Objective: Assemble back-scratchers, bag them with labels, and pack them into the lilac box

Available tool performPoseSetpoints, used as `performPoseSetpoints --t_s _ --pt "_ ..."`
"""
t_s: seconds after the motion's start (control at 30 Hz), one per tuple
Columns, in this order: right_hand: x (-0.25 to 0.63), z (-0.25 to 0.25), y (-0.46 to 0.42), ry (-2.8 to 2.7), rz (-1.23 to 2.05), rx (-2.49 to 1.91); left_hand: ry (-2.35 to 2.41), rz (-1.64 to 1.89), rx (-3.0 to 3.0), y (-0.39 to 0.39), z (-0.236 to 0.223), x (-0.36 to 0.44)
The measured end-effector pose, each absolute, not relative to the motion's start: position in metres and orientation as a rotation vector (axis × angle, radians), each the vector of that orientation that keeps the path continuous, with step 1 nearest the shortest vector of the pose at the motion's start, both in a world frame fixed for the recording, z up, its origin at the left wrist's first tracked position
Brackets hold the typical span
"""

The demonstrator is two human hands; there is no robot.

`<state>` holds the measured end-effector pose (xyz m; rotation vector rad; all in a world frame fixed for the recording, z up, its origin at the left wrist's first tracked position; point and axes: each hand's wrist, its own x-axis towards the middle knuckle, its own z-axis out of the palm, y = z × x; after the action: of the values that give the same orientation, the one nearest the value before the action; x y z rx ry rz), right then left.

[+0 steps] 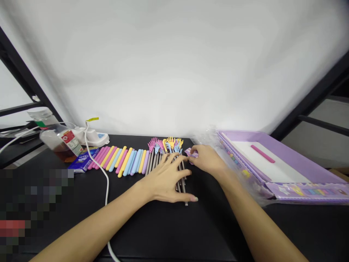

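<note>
Fingers spread wide, my left hand (pixel 166 180) lies over a bunch of metal back scratcher rods (pixel 184 191) and hides part of them. Their small hand-shaped heads (pixel 171 141), in pink, yellow and blue, point toward the wall. My right hand (pixel 207 159) is just right of the bunch, its fingers curled in a pinch on a small purple printed card (pixel 188 151). To the left of the rods is a row of coloured handles (pixel 120 160) in pink, yellow, blue and lilac, laid side by side on the black table (pixel 207 225).
A purple display box (pixel 272 140) with one pink handle (pixel 262 153) stands at right, beside clear plastic wrap (pixel 207 135). On the left are a bottle of brown liquid (pixel 58 136), a blue packet (pixel 83 162), a power strip (pixel 99 139) and a white cable (pixel 107 189) crossing the table.
</note>
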<state>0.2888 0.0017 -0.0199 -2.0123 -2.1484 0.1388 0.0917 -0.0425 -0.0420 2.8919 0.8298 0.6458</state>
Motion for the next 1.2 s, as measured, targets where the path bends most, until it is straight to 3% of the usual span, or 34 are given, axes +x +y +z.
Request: performPoseSetpoints --t_s 0.23,0.7,1.2 --pt "0.279 -0.024 0.001 -2.1 -0.051 -2.147 0.714 0.542 2.926 -0.043 -0.046 0.089" --pt "0.271 -0.017 -0.005 -2.018 -0.105 -2.3 0.733 0.611 2.948 -0.041 -0.048 0.089" --pt "0.283 -0.023 0.001 -2.099 0.009 -2.205 0.719 0.596 2.906 -0.043 -0.042 0.091"
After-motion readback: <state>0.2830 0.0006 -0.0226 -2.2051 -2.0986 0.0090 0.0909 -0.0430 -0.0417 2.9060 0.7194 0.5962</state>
